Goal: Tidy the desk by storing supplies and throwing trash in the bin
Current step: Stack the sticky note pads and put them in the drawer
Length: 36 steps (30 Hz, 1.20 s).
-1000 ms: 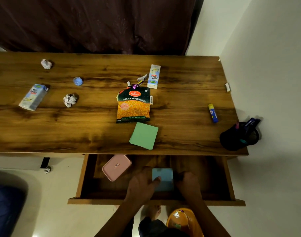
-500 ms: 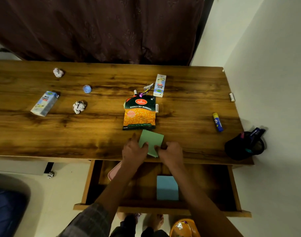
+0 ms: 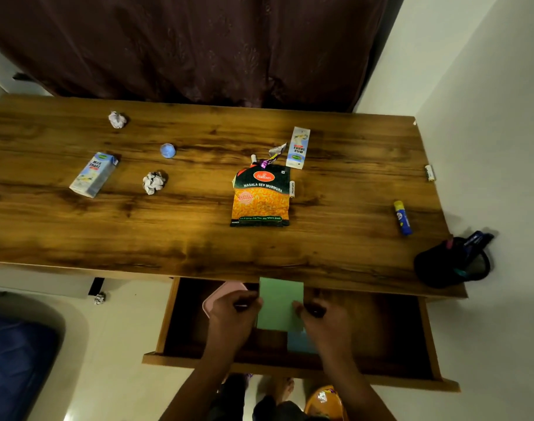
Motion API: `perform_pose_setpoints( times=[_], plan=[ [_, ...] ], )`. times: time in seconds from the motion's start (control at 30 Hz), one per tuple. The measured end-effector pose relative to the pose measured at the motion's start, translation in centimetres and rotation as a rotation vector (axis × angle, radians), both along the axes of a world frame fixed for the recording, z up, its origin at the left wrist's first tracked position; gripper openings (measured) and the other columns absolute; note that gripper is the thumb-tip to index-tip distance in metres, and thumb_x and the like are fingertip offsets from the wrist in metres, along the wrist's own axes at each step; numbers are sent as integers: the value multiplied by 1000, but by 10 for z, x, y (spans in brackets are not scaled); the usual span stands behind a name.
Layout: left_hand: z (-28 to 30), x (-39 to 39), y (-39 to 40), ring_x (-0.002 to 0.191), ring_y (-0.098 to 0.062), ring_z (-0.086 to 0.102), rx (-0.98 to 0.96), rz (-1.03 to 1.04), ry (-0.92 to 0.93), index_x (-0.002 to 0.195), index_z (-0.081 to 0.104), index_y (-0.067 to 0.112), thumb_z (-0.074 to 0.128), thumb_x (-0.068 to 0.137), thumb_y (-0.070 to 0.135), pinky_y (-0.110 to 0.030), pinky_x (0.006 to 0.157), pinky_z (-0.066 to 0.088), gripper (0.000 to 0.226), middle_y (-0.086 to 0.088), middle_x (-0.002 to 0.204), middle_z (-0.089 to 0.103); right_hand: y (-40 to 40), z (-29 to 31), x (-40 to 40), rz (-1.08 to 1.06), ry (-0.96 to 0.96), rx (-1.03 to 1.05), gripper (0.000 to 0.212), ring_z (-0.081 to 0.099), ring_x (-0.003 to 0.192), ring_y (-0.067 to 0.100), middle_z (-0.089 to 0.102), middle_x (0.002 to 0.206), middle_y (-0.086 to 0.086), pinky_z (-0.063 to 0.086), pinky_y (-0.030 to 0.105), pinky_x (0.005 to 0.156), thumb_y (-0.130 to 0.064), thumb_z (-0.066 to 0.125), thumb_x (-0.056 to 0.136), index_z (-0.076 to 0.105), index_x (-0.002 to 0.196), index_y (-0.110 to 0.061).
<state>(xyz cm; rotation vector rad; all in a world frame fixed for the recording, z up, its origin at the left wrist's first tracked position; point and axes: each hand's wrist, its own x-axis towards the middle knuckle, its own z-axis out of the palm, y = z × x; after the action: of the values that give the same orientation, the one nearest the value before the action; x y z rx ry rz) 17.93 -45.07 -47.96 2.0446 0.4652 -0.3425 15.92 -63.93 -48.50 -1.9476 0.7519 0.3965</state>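
A person's left hand and right hand each keep a closed grip on a green notepad, above the open desk drawer.

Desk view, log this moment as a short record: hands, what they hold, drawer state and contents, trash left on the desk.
hands: left hand and right hand over the drawer
held: green pad, by both
drawer: open
in drawer: blue pad, pink case
trash on desk: snack bag, two cartons, two paper balls

Left hand — right hand (both pinching)
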Motion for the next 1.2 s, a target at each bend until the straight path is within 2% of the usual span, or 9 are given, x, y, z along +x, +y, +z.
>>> perform_pose_setpoints(
  times=[0.17, 0.23, 0.37, 0.47, 0.57, 0.7, 0.8, 0.87, 1.2],
  plan=[
    [-21, -39, 6, 97, -3, 67, -27, -21, 123, 107, 77, 25, 79, 88, 25, -8, 67, 53, 19, 12, 108, 71, -3, -17, -35, 28, 42, 16, 21, 61, 88, 0, 67, 97, -12, 45, 11, 66, -30, 74, 90, 73, 109, -21],
    [-27, -45, 7, 98, -6, 68, 38, -24, 98, 108, 78, 25, 79, 88, 24, -7, 72, 50, 20, 12, 108, 73, -2, -23, -36, 60, 48, -27, 20, 56, 81, -6, 67, 97, -11, 41, 7, 66, -25, 73, 91, 75, 110, -19],
    [-36, -45, 9, 86, -3, 61, 202, -115, 84, 114, 77, 22, 74, 92, 23, 2, 58, 40, 22, 10, 109, 73, 3, -32, -27, 180, 16, -117, 17, 56, 78, -5, 75, 103, -5, 39, 4, 65, -17, 68, 93, 77, 108, -17],
    [-45, -39, 11, 87, -8, 67, 296, -198, 97, 118, 75, 22, 70, 95, 23, -1, 60, 38, 24, 4, 114, 75, 12, -37, -19, 290, 60, -159, 17, 52, 70, -7, 70, 96, -7, 42, 3, 59, -12, 64, 94, 76, 104, -16],
    [-52, -32, 16, 98, -15, 72, 369, -258, 123, 119, 73, 20, 66, 96, 23, -12, 74, 49, 24, 3, 115, 75, 19, -48, -12, 362, 104, -214, 16, 66, 79, 5, 76, 94, -2, 50, 9, 64, -9, 65, 87, 77, 94, -16],
    [-57, -27, 26, 90, -15, 72, 432, -269, 139, 115, 69, 18, 65, 96, 23, -20, 72, 57, 20, 2, 106, 74, 32, -60, -5, 418, 152, -264, 15, 70, 91, 19, 75, 95, 3, 34, 4, 48, -10, 65, 84, 76, 94, -13],
    [-61, -24, 31, 87, -15, 72, 418, -271, 163, 113, 69, 16, 65, 95, 17, -17, 69, 54, 19, 2, 103, 75, 43, -67, -4, 406, 156, -286, 19, 67, 104, 23, 72, 105, 7, 50, 19, 77, -9, 62, 86, 72, 102, -10],
    [-64, -23, 33, 90, -17, 73, 415, -266, 185, 112, 69, 15, 65, 94, 19, -20, 73, 56, 19, -1, 105, 76, 50, -68, -4, 403, 175, -313, 25, 62, 112, 25, 68, 114, 8, 47, 30, 93, -9, 58, 90, 69, 112, -9],
    [-74, -32, 27, 122, -23, 62, 335, -283, 229, 141, 51, 19, 66, 89, 24, -32, 101, 53, 54, -4, 133, 63, 61, -72, -3, 410, 200, -322, 24, 64, 109, 21, 68, 116, 6, 51, 29, 92, -14, 59, 92, 68, 114, -12]
  ],
)
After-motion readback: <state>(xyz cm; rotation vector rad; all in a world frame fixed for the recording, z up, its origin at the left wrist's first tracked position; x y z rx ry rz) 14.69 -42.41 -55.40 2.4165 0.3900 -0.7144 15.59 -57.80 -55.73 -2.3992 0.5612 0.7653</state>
